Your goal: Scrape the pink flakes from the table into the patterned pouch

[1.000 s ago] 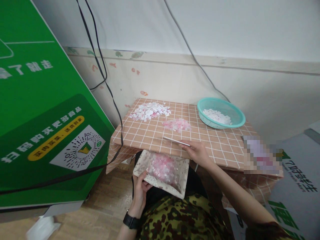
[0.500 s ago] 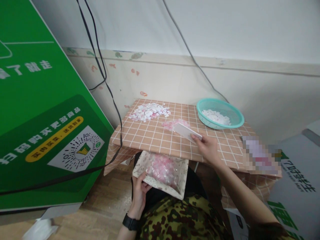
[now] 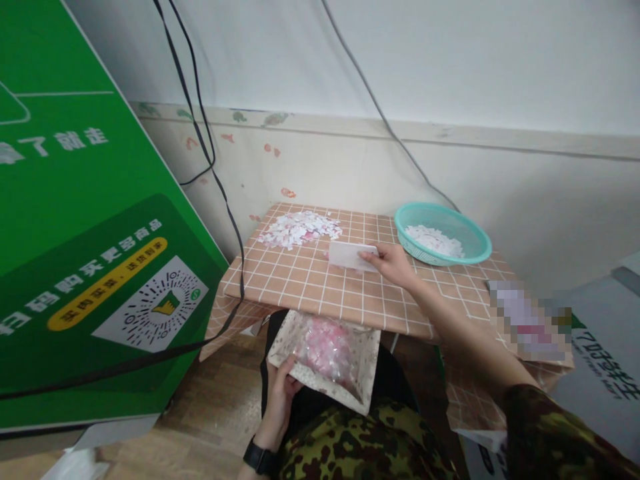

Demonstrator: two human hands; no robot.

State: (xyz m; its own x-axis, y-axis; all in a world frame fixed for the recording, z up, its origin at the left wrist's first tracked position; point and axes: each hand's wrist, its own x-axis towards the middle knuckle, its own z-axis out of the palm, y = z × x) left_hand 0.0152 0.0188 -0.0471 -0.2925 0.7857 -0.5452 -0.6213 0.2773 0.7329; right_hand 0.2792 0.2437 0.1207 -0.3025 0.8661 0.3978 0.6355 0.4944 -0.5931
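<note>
Your right fingers (image 3: pixel 369 256) pinch the white card (image 3: pixel 344 253), now shifted leftward across the pink pieces (image 3: pixel 326 254) on the desk (image 3: pixel 280 283), hiding most and seemingly within working reach; your left fingers (image 3: pixel 287 367) grip the patterned tray (image 3: pixel 369 373) by the desk's near edge.

Green board (image 3: pixel 95 227) reads 扫码购买更多商品; grey panel (image 3: pixel 595 413), 鲜生 (partly legible).

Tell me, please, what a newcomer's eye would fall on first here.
Probably the big green sign filling the left side. Next, likely, the turquoise basket of white pieces, at the right rear of the table. Centrally, the right hand's grip holds a flat white card; the left hand's grip holds a patterned tray at the table's near edge.
</note>
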